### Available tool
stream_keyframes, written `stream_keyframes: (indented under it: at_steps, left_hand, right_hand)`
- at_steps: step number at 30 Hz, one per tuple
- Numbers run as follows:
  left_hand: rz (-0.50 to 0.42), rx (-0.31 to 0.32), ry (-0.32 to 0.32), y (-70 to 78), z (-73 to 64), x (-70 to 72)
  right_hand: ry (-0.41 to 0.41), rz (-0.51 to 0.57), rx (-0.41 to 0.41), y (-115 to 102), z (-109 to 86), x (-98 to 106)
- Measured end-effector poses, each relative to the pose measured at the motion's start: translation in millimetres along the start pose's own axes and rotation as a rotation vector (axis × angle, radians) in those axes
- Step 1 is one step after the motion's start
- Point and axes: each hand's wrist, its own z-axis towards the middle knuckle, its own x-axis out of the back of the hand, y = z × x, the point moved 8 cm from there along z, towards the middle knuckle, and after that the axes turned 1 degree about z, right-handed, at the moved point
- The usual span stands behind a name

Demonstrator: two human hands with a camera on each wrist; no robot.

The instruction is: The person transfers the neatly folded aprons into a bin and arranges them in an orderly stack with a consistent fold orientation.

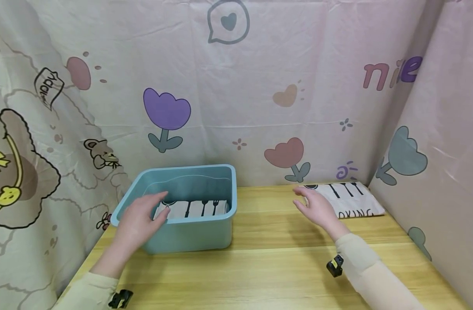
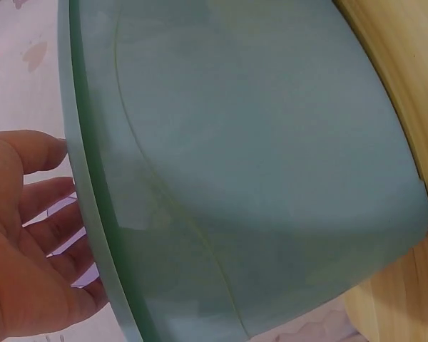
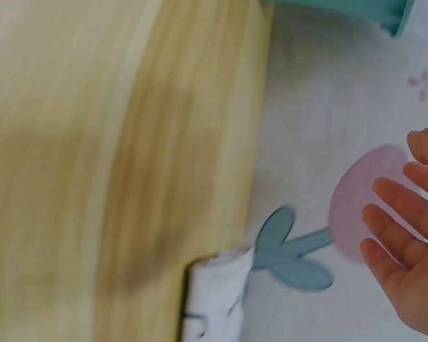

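Observation:
A light blue plastic bin (image 1: 190, 237) stands at the left of the table. Inside it lies a white cloth (image 1: 195, 209) printed with black cutlery. My left hand (image 1: 139, 219) is over the bin's front left rim, thumb and fingers apart, holding nothing. In the left wrist view those fingertips overlap the bin's rim (image 2: 93, 206). A second white cloth (image 1: 356, 200), folded flat with cutlery and lettering on it, rests at the back right. Near its left end hovers my right hand (image 1: 316, 207), empty, its fingers loosely spread in the right wrist view.
The wooden table (image 1: 259, 275) runs back to a patterned curtain (image 1: 236, 86), which also hangs along both sides. Each wrist carries a small black camera mount, one on the left sleeve (image 1: 120, 298) and one on the right (image 1: 335, 265).

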Motion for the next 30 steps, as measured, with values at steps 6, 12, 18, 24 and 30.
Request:
stream_keyframes:
  at_steps: [6, 12, 18, 24, 30]
  left_hand:
    - [0.018, -0.013, -0.015, 5.8, -2.7, -3.5]
    - [0.035, -0.038, -0.015, 13.4, -5.1, -6.0]
    - [0.025, -0.071, -0.008, 21.9, -6.3, -8.9]
    - [0.022, -0.115, 0.02, 30.3, -8.0, -10.7]
    - [0.017, -0.138, 0.043, 35.6, -9.4, -14.0]
  right_hand:
    - [-0.044, -0.014, -0.075, 35.6, -10.9, -3.8]
    - [-0.076, -0.037, -0.127, 56.5, -20.2, -3.7]
    - [-0.081, -0.06, -0.164, 72.8, -27.7, -6.2]
    - [-0.1, -0.111, -0.189, 87.1, -33.2, -13.3]
    - [-0.167, -0.131, -0.247, 104.2, -40.9, -25.3]
